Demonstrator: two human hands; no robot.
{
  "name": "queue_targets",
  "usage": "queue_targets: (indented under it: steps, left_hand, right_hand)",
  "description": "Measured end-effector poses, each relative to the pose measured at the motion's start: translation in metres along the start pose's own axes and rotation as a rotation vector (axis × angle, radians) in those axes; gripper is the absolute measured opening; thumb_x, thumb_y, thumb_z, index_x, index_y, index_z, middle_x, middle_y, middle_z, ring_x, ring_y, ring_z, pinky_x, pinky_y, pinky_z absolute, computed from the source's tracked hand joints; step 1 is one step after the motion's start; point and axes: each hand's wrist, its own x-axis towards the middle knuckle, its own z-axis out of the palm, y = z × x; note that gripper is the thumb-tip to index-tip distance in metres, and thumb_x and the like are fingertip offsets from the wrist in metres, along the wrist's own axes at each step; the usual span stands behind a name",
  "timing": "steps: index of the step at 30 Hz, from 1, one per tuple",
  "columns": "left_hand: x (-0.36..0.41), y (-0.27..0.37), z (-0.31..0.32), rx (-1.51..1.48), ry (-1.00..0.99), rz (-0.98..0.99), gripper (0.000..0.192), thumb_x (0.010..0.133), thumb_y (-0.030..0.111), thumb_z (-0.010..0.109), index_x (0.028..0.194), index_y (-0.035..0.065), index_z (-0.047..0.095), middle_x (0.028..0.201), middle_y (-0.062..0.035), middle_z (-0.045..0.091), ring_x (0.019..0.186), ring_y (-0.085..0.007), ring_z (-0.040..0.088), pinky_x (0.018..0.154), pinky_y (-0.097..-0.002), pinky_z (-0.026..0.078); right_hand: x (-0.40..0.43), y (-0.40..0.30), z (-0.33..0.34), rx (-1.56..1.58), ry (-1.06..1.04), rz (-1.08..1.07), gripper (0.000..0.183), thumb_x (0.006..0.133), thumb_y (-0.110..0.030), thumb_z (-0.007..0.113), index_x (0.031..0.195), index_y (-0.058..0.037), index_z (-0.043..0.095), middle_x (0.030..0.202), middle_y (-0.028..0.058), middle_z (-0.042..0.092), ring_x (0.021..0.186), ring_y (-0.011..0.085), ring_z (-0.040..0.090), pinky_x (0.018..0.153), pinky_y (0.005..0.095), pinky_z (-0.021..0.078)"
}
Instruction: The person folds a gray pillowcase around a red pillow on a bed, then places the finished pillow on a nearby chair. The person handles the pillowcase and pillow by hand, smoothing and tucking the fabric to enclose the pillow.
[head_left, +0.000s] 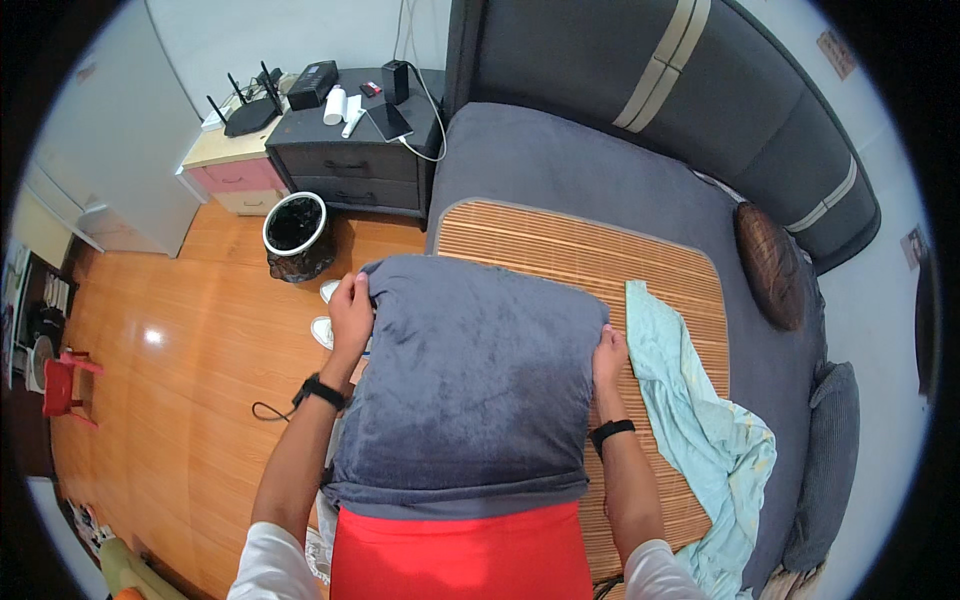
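Observation:
A grey velvety pillowcase (480, 375), filled out by something like a pillow, is held up before me. My left hand (351, 311) grips its far left corner and my right hand (609, 351) pinches its far right corner. At the near end the grey fabric meets a red cloth (461, 551); whether that is the pillow inside or another item I cannot tell. Beyond and to the right lies a bamboo mat (585, 240) on the bed. A light green patterned cloth (697, 420) lies crumpled on the mat, to the right of my right hand.
The grey bed (570, 150) has a dark headboard (555, 60), a brown cushion (769, 266) and a grey ribbed pillow (829, 465). A dark nightstand (352, 169) holds a phone (390, 122). A lined trash bin (296, 232) and a red stool (64, 386) stand on the wood floor.

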Motion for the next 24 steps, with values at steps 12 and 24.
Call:
queue_targets:
  steps: [12,24]
  left_hand:
    - [-0.001,0.032,-0.009,0.201,-0.342,-0.162,0.052,0.106,0.038,0.061,0.073,-0.0019,0.057,0.067,-0.0026,0.052,0.065,-0.0094,0.045,0.056,-0.0323,0.037]
    - [-0.050,0.045,-0.041,-0.043,-0.301,-0.132,0.038,0.107,0.031,0.062,0.080,0.0050,0.055,0.069,0.0071,0.042,0.064,-0.0043,0.037,0.055,-0.0265,0.032]
  right_hand:
    - [-0.026,-0.037,-0.014,-0.091,-0.151,0.006,0.060,0.109,-0.039,0.053,0.069,0.0049,0.048,0.063,0.0035,0.045,0.064,0.0150,0.039,0.061,0.0391,0.0361]
    - [-0.043,-0.003,-0.039,-0.036,-0.157,-0.056,0.054,0.111,-0.032,0.052,0.072,0.0051,0.052,0.064,0.0019,0.048,0.064,0.0135,0.041,0.061,0.0372,0.0369]
